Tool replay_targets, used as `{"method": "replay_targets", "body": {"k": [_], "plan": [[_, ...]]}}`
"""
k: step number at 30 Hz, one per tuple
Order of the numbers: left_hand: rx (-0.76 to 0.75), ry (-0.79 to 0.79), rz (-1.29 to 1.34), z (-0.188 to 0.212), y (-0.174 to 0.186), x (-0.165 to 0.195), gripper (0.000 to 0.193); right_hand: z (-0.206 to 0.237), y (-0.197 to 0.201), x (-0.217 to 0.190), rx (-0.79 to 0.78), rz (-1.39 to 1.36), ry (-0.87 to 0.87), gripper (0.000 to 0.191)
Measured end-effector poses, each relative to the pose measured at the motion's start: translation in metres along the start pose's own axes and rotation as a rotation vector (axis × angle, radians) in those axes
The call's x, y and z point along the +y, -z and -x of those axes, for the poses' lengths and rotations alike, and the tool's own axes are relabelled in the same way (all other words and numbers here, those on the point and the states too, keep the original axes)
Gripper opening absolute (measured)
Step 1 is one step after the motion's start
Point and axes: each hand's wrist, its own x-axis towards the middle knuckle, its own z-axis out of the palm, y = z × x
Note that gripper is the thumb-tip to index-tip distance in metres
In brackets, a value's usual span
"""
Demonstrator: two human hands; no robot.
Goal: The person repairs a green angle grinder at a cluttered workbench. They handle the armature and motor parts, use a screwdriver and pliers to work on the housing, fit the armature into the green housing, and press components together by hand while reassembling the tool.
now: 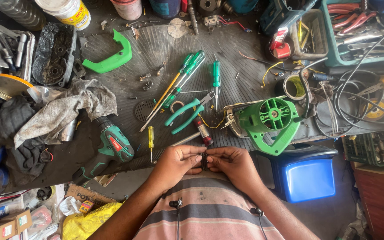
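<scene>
2 hands meet at the near edge of the table [245,58]. The left hand [174,163] and right hand [234,164] both have their fingers clamped on a small dark part [204,161], held between them just above the striped shirt [201,213]. Just beyond lie a red-handled tool [203,132], green pliers [186,114] and a green motor housing [270,122]. A cordless drill [112,149] lies to the left.
</scene>
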Motion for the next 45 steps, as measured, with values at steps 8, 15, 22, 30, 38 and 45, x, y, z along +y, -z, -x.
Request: {"method": "replay_targets", "body": {"k": [8,15,22,30,38,45], "plan": [[-0.013,-0.011,0.007,0.000,-0.001,-0.004,0.035,0.000,0.002,0.010,0.000,-0.076,0.012,0.023],[-0.012,-0.009,0.010,0.000,-0.002,-0.004,0.034,0.000,0.004,0.012,-0.002,-0.092,0.002,0.024],[-0.001,-0.016,-0.040,-0.003,-0.017,0.001,0.035,0.008,0.012,0.005,-0.010,-0.116,0.039,0.029],[-0.001,-0.067,-0.136,-0.025,-0.061,0.011,0.031,0.023,0.039,-0.005,0.136,-0.029,0.121,0.022],[-0.081,-0.278,-0.053,-0.061,-0.101,0.032,0.023,0.048,0.102,-0.018,0.510,0.252,0.513,0.024],[0.044,-0.405,-0.038,-0.089,-0.111,0.031,0.017,0.042,0.154,-0.030,0.753,0.664,0.575,0.020]]}}
